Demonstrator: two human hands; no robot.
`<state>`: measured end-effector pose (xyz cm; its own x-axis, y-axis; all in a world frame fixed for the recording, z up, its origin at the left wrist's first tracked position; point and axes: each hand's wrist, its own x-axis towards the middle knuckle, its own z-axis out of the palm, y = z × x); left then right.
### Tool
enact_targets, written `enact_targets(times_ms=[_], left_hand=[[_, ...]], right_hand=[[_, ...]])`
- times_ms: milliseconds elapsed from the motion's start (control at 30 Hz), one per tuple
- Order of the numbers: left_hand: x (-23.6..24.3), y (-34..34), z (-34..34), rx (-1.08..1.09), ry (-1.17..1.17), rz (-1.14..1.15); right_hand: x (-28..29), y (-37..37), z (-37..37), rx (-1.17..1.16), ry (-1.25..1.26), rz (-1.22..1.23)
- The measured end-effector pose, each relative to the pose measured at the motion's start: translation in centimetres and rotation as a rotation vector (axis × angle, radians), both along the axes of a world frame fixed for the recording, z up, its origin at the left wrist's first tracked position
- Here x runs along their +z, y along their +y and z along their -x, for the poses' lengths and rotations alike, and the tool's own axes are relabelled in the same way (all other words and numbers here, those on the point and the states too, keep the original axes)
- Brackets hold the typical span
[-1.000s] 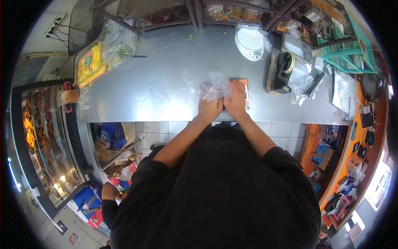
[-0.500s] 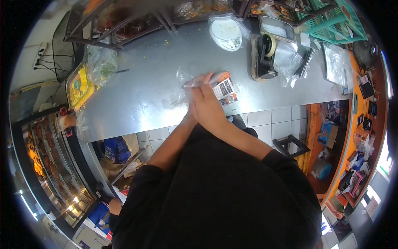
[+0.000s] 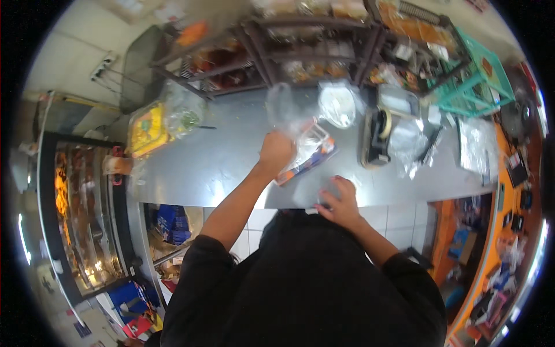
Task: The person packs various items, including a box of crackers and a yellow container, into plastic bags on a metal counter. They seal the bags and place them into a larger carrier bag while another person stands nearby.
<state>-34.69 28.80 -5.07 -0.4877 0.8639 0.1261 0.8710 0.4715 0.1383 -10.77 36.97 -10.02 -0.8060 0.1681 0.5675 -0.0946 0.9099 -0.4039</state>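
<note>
Over the metal table point(image 3: 191, 162), my left hand point(image 3: 277, 149) is closed on an orange, white and dark printed package point(image 3: 309, 153). The package lies at a slant, partly covered by that hand. Thin clear plastic point(image 3: 281, 104), smeared by motion, rises beyond my fist; whether it is a bag joined to the package I cannot tell. My right hand point(image 3: 342, 202) is apart from it, near the table's front edge, fingers spread and slightly blurred, with nothing plainly in them.
A white scale point(image 3: 337, 108) stands beyond the package. Right of it are a tape dispenser point(image 3: 378, 139), clear bags point(image 3: 407, 144) and a metal tray point(image 3: 399, 104). A yellow-filled tray point(image 3: 147, 128) sits far left, near a lit glass cabinet point(image 3: 89, 220). Dark racks point(image 3: 272, 52) line the back.
My hands have come apart: the right has drawn back toward the table's near edge, and the left is now closed at the package. The package has turned to a slant. The whole view has shifted.
</note>
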Motion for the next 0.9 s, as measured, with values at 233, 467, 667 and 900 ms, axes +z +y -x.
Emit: enact_targets(times_ms=[233, 467, 667, 900], left_hand=[[11.8, 0.6, 2.9, 0.026, -0.015, -0.003], [25.1, -6.0, -5.3, -0.344, 0.016, 0.059], [29.1, -3.1, -9.8, -0.357, 0.201, -0.151], [28.7, -2.4, -12.6, 0.043, -0.071, -0.065]], right_hand=[[1.8, 4.1, 16.2, 0.149, 0.806, -0.378], [9.9, 3.8, 13.0, 0.484, 0.507, 0.054], [10.4, 0.7, 11.1, 0.648, -0.058, 0.377], [11.2, 1.3, 8.4, 0.757, -0.453, 0.617]])
